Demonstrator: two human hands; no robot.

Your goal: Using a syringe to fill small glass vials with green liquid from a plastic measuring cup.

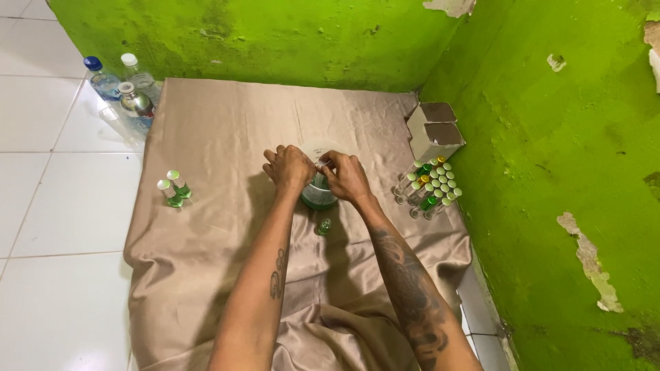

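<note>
Both grips, left hand [289, 167] and right hand [346, 175], clasp the green-filled beaker [318, 193] between them.

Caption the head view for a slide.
Both hands, left hand and right hand, work over a green-filled measuring cup on beige cloth, capped vials alongside.

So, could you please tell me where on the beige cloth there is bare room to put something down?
The cloth is bare between the two capped vials and the left hand, and along the far edge by the green wall. It is crowded at the right, with clustered vials and two boxes.
</note>
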